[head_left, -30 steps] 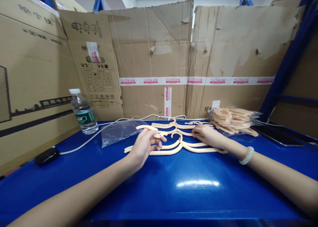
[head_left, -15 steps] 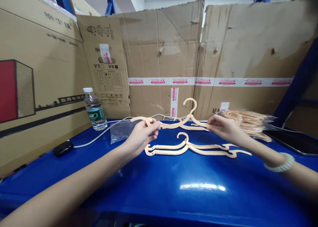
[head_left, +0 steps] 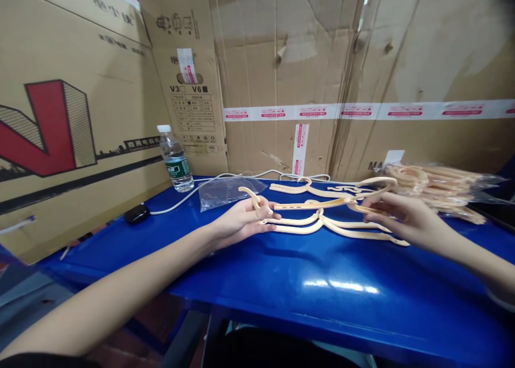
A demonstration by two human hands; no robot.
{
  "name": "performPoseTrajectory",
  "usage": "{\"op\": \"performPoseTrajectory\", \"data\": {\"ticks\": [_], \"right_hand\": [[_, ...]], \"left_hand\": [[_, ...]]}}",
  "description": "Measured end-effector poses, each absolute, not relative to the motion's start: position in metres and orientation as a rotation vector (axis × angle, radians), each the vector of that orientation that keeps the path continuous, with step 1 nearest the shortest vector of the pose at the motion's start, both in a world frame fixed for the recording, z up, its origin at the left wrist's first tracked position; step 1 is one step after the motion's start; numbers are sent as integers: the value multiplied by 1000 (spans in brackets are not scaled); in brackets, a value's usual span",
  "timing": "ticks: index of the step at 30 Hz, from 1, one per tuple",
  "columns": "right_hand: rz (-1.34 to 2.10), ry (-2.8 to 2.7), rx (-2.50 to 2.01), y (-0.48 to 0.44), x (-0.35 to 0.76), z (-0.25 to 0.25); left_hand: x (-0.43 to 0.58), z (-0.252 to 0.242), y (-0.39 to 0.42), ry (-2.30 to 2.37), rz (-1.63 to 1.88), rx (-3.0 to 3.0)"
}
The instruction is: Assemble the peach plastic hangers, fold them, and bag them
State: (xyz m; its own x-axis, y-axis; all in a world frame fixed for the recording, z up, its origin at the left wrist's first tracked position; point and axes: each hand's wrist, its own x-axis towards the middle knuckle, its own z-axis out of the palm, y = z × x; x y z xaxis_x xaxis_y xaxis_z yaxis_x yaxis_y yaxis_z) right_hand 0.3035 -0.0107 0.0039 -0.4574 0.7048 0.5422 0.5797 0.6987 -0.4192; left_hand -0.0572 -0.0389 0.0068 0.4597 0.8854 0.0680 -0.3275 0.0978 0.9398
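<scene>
Between the two hands, one peach hanger (head_left: 314, 204) is up off the table (head_left: 257, 271). Right hand (head_left: 406, 215) pinches it near the hook end, fingers closed around it. Left hand (head_left: 241, 220) has a narrow grip on a small curved end piece (head_left: 250, 195), right at the hanger's far tip; can't tell if the two are joined, fingers cover the spot.

Status: overlapping hangers (head_left: 354, 235) lie just below the grip, nearest one with a curved tip at its right end, so those look mostly done. Beyond the grip, another hanger (head_left: 292, 189) shows a left end with no end piece; loose small pieces (head_left: 341, 189) lie near it. Both look left to do, as does the bagged stack (head_left: 438, 188) just past the right hand.

Room: toward the person, blue tabletop runs from the grip to the front edge, well apart from both hands. Behind, cardboard (head_left: 281, 62) walls things off; plastic bag (head_left: 229, 191) sits just beyond the left hand, bottle (head_left: 177, 167) farther out.
</scene>
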Motion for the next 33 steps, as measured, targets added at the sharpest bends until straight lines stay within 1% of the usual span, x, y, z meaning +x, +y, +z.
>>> {"op": "performPoseTrajectory", "data": {"ticks": [4,15,33], "right_hand": [[147,-2213,-932,-15,302,5],[280,-2231,-988,-18,303,6],[188,-2255,-947,-25,293,14]], "left_hand": [[-55,6,-42,600,870,1122],[-58,5,-39,588,920,1112],[-58,3,-39,566,902,1085]]}}
